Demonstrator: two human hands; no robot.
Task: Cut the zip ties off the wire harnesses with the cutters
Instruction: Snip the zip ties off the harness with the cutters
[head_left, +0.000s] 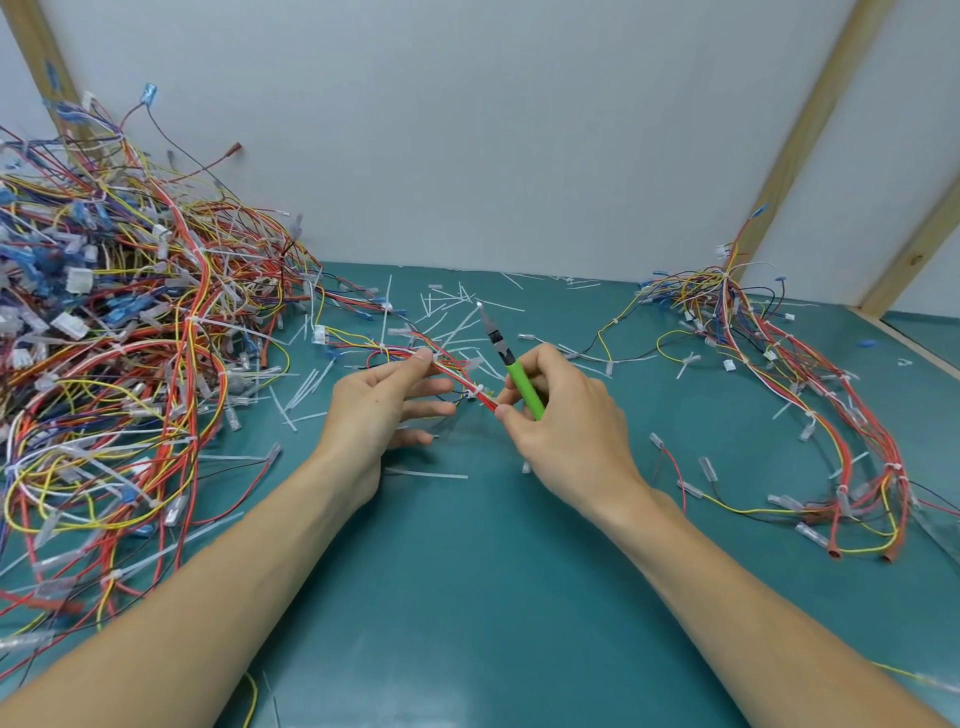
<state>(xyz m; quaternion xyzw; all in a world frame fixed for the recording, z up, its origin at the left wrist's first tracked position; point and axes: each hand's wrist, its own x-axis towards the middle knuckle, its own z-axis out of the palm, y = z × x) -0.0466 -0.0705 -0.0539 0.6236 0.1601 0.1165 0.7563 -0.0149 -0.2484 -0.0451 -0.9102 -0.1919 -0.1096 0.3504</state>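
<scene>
Stretching wire harness above green mat: left hand pinches one end, right hand pinches other, cutters gripped, exposing zip tie for cutting.

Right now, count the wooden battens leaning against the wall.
3: one batten at the far left behind the wire pile, two at the right, an upper and a lower.

Over the teal worktop, the left hand pinches a red wire harness at its 10 o'clock end; the right hand pinches the 4 o'clock end and grips the green-handled cutters, which point toward 11 o'clock. A white zip tie rings the harness between the hands.
</scene>
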